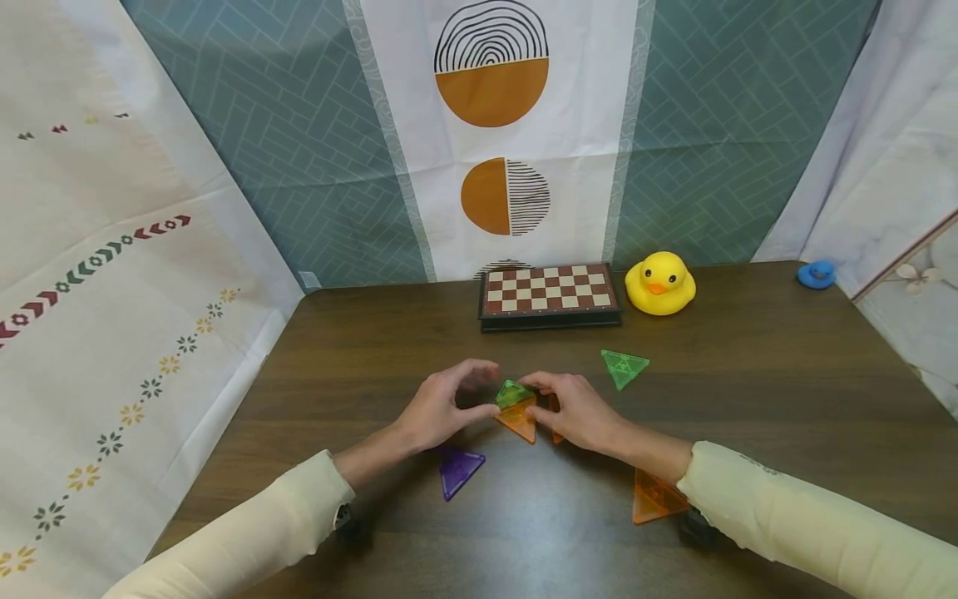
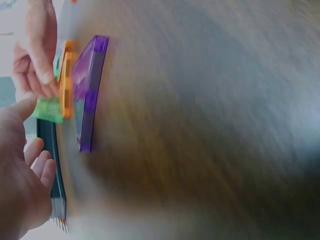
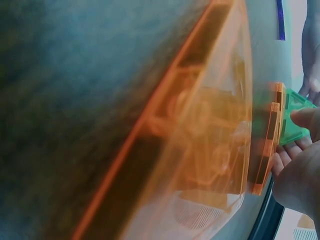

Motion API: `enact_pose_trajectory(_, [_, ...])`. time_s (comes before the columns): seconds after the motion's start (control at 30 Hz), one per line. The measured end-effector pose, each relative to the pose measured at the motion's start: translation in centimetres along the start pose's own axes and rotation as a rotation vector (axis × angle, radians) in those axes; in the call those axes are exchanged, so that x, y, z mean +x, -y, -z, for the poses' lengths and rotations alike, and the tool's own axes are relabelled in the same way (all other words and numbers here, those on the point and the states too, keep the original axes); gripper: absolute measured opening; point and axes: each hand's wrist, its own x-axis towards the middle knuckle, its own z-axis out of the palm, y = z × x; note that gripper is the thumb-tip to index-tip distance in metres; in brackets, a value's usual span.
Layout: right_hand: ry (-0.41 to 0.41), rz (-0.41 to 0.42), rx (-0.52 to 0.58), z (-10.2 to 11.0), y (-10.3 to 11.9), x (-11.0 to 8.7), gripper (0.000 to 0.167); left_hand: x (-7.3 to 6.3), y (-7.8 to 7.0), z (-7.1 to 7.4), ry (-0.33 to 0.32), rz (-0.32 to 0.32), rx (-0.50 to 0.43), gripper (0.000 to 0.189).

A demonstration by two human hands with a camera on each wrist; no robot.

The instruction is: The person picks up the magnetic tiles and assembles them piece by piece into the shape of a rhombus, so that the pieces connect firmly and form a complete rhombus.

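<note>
A green translucent triangular magnetic tile (image 1: 512, 393) stands tilted up along the far edge of an orange triangular tile (image 1: 518, 418) lying on the table. My right hand (image 1: 572, 408) pinches the green tile between thumb and fingers, seen also in the right wrist view. Partly hidden beneath that hand is a second orange tile (image 1: 556, 403). On the other side, my left hand (image 1: 445, 405) has its thumb tip right at the green tile's left edge, while its other fingers curve loosely in the air. A purple triangular tile (image 1: 458, 472) lies just nearer than the left hand.
Another orange tile (image 1: 653, 502) lies under the right forearm, and a green tile (image 1: 624, 367) sits beyond the right hand. A folded chessboard (image 1: 550, 293), a yellow rubber duck (image 1: 660, 284) and a small blue duck (image 1: 816, 274) line the table's far edge.
</note>
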Motion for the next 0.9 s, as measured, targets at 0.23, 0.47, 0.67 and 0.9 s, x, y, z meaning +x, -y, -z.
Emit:
enact_pose_trajectory(0.23, [0.003, 0.005, 0.016, 0.0, 0.0, -0.1, 0.046, -1.3, 0.9, 1.7, 0.061, 0.021, -0.004, 0.079])
enact_pose_trajectory(0.47, [0.041, 0.019, 0.058, 0.3, -0.1, -0.3, 0.061, -3.3, 1.1, 2.8, 0.098, 0.024, -0.033, 0.083])
enact_pose_trajectory(0.67, [0.062, 0.033, 0.054, 0.3, 0.1, -0.6, 0.071, -5.1, 0.8, 3.0, 0.147, 0.038, -0.028, 0.080])
enact_pose_trajectory(0.9, [0.063, 0.057, 0.015, 0.3, 0.1, -0.9, 0.077, -6.9, 0.5, 2.5, 0.197, 0.052, -0.002, 0.078])
